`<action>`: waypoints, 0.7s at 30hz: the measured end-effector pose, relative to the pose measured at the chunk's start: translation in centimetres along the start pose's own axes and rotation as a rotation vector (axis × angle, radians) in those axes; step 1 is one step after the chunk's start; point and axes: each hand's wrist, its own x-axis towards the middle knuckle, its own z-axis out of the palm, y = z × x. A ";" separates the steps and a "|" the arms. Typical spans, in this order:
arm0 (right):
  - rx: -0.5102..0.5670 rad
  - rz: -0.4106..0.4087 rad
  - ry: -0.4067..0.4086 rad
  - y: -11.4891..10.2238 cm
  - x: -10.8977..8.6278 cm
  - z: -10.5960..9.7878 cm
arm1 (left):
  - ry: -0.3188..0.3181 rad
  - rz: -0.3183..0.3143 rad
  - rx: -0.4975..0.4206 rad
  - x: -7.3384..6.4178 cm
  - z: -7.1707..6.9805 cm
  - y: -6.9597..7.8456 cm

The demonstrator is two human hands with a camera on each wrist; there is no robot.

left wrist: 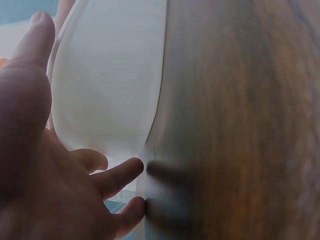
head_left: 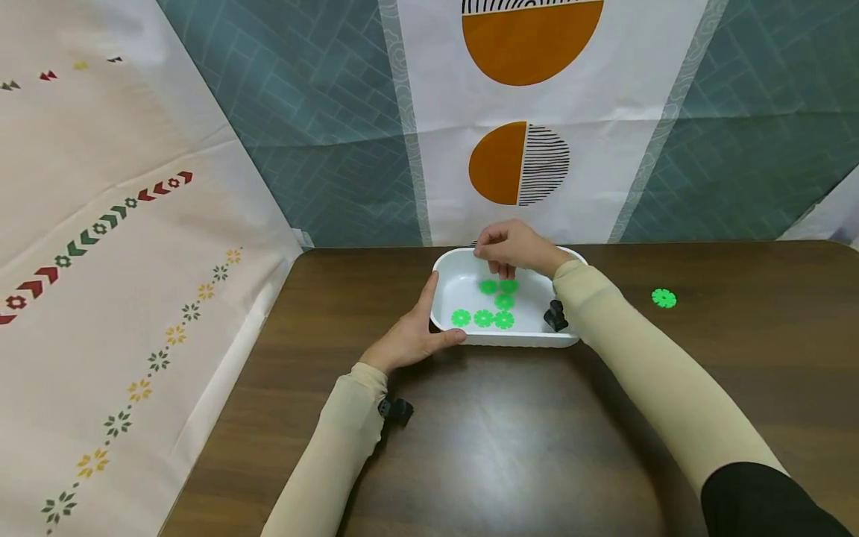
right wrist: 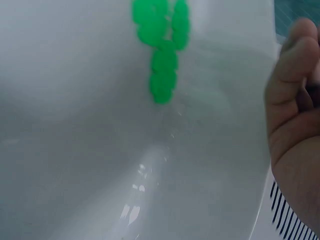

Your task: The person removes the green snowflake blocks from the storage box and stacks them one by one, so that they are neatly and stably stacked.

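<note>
A white tray (head_left: pixel 523 338) stands on the wooden table, with several green flower-shaped discs (head_left: pixel 483 318) lying flat on its floor. Around the tray's left end spreads my left hand (head_left: pixel 417 332). Its thumb lies along the front rim and its straight fingers are at the left wall, low by the tabletop in the left wrist view. My right hand (head_left: pixel 513 248) hovers over the tray's back part, fingers curled and thumb tip close to the index finger. No disc shows between its fingers (right wrist: pixel 295 65) in the right wrist view. Its lower fingertips hang just above the rearmost discs.
One more green disc (head_left: pixel 664 298) lies on the table (head_left: pixel 738 335) to the right of the tray. Behind the table's back edge hang a teal cloth (head_left: pixel 322 149) and a white panel with orange shapes. A patterned white cloth (head_left: pixel 134 261) hangs at the left.
</note>
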 end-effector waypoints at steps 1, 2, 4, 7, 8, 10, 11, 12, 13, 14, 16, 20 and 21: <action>-0.029 -0.001 -0.035 0.1 0.1 0.3 | 0.002 -0.004 -0.002 0.0 0.0 0.0; -0.042 -0.004 -0.065 0.3 0.2 0.6 | 0.004 -0.011 -0.001 0.0 0.0 0.1; -0.070 -0.007 -0.124 0.7 0.5 1.3 | 0.006 -0.025 0.007 -0.1 0.0 0.1; -0.091 0.010 -0.193 1.4 0.9 2.3 | -0.004 -0.041 0.019 -0.1 0.1 0.0; -0.102 0.016 -0.210 1.6 1.0 2.6 | -0.005 -0.043 0.021 -0.1 0.1 0.0; -0.169 0.023 -0.249 1.8 1.0 3.1 | -0.002 -0.044 0.025 -0.1 0.2 0.1; -0.206 0.024 -0.268 1.8 1.0 3.3 | 0.000 -0.045 0.026 -0.2 0.2 0.1; -0.243 0.021 -0.283 1.7 1.0 3.5 | 0.004 -0.043 0.028 -0.2 0.2 0.2; -0.288 0.011 -0.293 1.6 1.0 3.6 | 0.006 -0.043 0.027 -0.2 0.2 0.2; -0.334 0.006 -0.309 1.5 1.0 3.8 | 0.006 -0.046 0.031 -0.2 0.2 0.2; -0.417 -0.004 -0.338 1.4 0.9 4.0 | 0.000 -0.049 0.034 -0.3 0.3 0.3; -0.530 -0.021 -0.352 1.2 0.8 4.4 | -0.004 -0.056 0.028 -0.3 0.3 0.4; -0.556 -0.031 -0.354 1.2 0.9 4.6 | -0.001 -0.057 0.030 -0.3 0.2 0.5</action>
